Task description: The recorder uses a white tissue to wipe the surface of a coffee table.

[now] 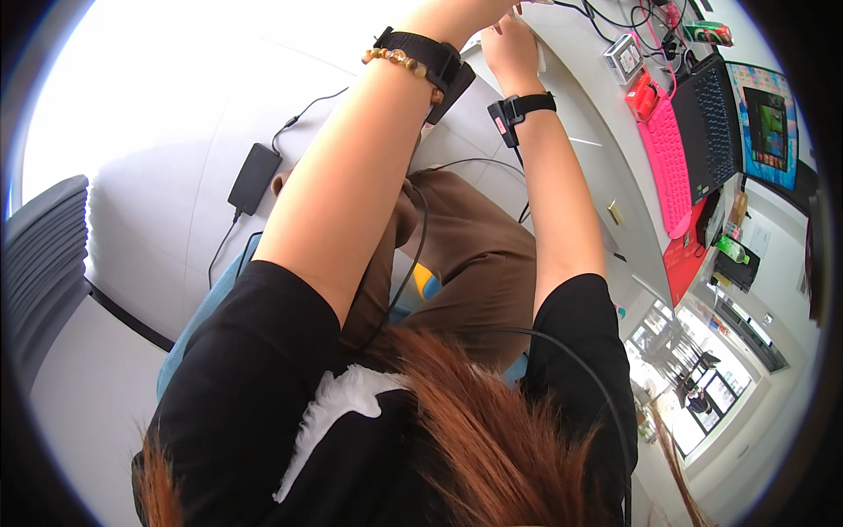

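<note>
At the top edge of the view, my left hand (492,9) is mostly cut off, and its fingers cannot be made out. Just beside it my right hand (511,51) is at the edge of the white desk (579,79), fingers bent. Something thin and white, perhaps paper or tissue (542,58), shows along the right hand's side; whether it is gripped cannot be told. A black strap (421,49) and a beaded bracelet (398,57) circle my left wrist. Another black strap with a small device (506,122) sits on my right wrist.
Tangled cables (649,26), a drink can (710,33), a red box (642,95), a pink keyboard (666,171) and a laptop (705,122) occupy the desk. A black power adapter (255,178) lies on the floor at left. A cable (421,230) crosses my lap.
</note>
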### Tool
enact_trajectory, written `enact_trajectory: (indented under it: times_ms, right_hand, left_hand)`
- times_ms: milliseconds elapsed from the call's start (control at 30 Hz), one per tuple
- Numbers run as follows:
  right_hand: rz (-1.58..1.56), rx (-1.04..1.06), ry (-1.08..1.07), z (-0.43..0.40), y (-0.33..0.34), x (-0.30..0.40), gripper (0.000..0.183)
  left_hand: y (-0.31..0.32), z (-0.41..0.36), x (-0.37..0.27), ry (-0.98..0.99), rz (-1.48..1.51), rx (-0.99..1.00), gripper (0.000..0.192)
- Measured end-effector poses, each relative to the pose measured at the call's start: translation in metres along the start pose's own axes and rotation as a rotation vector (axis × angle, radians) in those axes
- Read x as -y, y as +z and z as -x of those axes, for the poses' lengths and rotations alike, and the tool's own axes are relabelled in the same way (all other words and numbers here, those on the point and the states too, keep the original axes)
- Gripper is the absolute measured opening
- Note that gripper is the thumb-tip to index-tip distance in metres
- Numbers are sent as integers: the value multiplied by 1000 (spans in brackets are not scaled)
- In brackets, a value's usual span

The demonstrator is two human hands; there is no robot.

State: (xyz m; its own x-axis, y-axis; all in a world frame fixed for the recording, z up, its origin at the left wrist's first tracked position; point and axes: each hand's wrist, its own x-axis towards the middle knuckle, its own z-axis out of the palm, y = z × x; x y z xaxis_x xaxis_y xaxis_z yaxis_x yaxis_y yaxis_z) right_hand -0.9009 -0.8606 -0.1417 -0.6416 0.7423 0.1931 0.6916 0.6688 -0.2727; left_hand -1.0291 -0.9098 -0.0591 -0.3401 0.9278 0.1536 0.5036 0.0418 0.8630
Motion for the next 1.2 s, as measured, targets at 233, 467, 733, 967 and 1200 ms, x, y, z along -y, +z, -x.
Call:
enact_trajectory:
  times_ms: [233, 467, 733, 967, 1200]
  right_hand:
    - [-59, -39, -17, 28, -19, -32, 27]
    - [8, -15, 29, 90, -43, -100, 24]
    - [119, 124, 138, 177, -91, -193, 33]
    - [88, 204, 247, 166, -68, -172, 32]
    - [285, 87, 7, 122, -20, -144, 29]
  left_hand:
    - [-16, 5, -9, -69, 234, 36, 31]
    - [-18, 6, -5, -12, 206, -11, 31]
    - [-14, 3, -11, -193, 325, 13, 28]
    - [-16, 9, -9, -165, 204, -36, 28]
    - [-20, 14, -16, -151, 276, -83, 26]
